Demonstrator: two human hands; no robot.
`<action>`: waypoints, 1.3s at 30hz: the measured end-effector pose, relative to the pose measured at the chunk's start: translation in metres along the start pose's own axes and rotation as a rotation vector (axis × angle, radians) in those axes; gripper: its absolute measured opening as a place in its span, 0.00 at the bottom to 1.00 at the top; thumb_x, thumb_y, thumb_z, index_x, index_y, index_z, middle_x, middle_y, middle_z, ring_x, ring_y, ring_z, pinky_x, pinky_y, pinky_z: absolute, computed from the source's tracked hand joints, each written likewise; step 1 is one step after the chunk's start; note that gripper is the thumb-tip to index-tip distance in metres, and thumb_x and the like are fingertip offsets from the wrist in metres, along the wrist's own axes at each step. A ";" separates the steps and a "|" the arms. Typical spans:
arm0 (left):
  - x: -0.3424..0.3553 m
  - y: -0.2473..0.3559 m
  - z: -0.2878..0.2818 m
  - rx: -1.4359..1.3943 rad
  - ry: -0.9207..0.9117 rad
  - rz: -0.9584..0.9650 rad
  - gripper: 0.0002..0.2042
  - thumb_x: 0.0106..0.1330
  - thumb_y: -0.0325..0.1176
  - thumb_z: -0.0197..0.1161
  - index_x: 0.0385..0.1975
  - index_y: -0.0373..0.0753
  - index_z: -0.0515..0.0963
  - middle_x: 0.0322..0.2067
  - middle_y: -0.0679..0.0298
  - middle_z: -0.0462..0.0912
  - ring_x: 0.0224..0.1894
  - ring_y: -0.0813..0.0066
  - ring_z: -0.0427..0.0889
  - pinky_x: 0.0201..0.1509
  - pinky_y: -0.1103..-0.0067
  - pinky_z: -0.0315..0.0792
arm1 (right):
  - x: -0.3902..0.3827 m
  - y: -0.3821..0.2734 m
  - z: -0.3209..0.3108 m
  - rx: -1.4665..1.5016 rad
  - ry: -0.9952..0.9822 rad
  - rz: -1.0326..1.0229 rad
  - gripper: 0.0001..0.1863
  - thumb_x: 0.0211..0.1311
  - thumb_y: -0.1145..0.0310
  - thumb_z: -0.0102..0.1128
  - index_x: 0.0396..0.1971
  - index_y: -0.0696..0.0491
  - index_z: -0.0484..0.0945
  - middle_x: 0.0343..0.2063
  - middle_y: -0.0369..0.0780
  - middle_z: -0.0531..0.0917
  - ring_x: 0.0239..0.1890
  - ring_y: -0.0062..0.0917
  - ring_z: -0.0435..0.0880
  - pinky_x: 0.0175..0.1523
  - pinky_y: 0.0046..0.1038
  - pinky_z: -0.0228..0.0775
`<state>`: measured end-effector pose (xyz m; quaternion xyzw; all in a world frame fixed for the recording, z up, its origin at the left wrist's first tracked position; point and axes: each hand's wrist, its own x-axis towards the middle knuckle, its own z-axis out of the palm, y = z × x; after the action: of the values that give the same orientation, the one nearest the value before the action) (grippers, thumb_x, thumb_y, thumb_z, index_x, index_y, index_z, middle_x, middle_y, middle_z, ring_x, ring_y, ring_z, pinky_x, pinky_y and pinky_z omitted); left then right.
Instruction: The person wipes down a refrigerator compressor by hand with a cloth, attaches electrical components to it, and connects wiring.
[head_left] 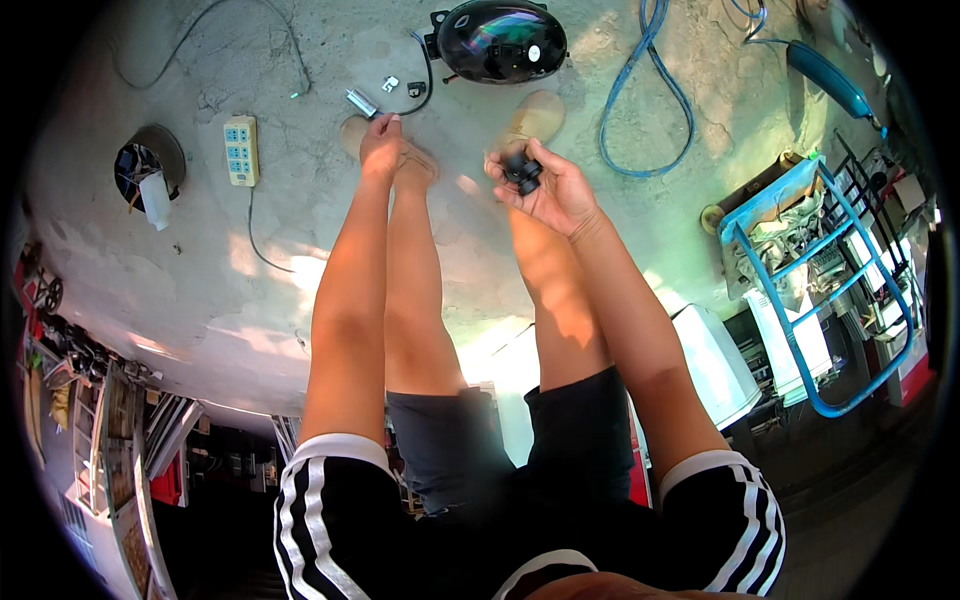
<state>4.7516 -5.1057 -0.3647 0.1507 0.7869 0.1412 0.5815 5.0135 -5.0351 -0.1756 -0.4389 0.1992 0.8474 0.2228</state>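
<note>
My left hand (381, 145) is closed at the lower end of a black cable (429, 88) and beside a silver cylinder (360, 101); what its fingertips hold is unclear. My right hand (555, 195) grips a black round, grooved plastic part (524, 172), fingers curled around it. Two small pieces, one white (390, 83) and one black (415, 89), lie near the cylinder. Beyond them sits a glossy black tank-like unit (495, 40), its side bracket near the cable's upper end.
A power strip (241, 150), dark bucket (150, 175) and grey cord lie left on the concrete floor (320, 200). At right are a looped blue hose (645, 110), a teal cylindrical tool (825, 80) and a blue metal trolley (830, 405). Clutter lines both lower sides.
</note>
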 end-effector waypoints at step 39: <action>-0.618 0.171 -0.236 -1.026 -0.818 -0.077 0.09 0.68 0.44 0.60 0.35 0.47 0.76 0.30 0.71 0.78 0.32 0.81 0.78 0.27 0.87 0.72 | -0.425 0.244 0.322 -1.677 -0.237 -1.340 0.23 0.55 0.75 0.66 0.52 0.58 0.71 0.45 0.45 0.75 0.37 0.27 0.84 0.41 0.26 0.79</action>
<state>4.7105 -5.2086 0.3098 -0.1323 0.3401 0.4090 0.8364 4.8863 -5.1500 0.3855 -0.3864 -0.7481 0.4565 0.2874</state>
